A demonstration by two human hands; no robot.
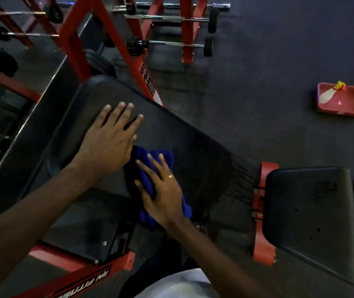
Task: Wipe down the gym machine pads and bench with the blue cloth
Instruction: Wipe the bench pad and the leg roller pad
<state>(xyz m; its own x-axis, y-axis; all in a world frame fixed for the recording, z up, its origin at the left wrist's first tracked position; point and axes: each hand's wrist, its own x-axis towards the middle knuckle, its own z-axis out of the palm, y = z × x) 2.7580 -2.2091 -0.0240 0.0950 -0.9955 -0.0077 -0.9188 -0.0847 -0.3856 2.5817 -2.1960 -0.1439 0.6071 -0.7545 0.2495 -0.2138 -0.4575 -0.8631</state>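
Dark rubber floor (279, 50) fills the upper right of the frame, in dim gym light. A long black pad (182, 136) runs diagonally through the centre, from upper left down to lower right. At the right edge sits a separate black seat (309, 211) on a red bracket.

I see the left hand (109, 143) lying flat on the pad left of centre. Its fingers are straight, spread and pointing toward the top of the frame, and it holds nothing.

The right hand (163, 196) lies just below it, also flat. Its straight fingers press down on the cloth (163, 155), and a ring (171, 175) shows on one finger. The blue cloth is bunched on the pad's near edge at the centre of the frame. It touches the left hand's thumb side and sticks out past the right wrist.

Thin dark drips (240, 179) streak the pad's lower right end, next to the seat bracket.

A red bar (90, 282) crosses the bottom left with white letters, upside down from here. I read "FITNE", and the rest is cut off or blurred. A red upright (128, 39) rises behind the pad and carries a sticker (148, 80) too blurred to read.

At top centre a red rack (186, 29) holds several barbells. On the floor at upper right sits a red tray (341, 110) with a pale object and something yellow at its far rim.
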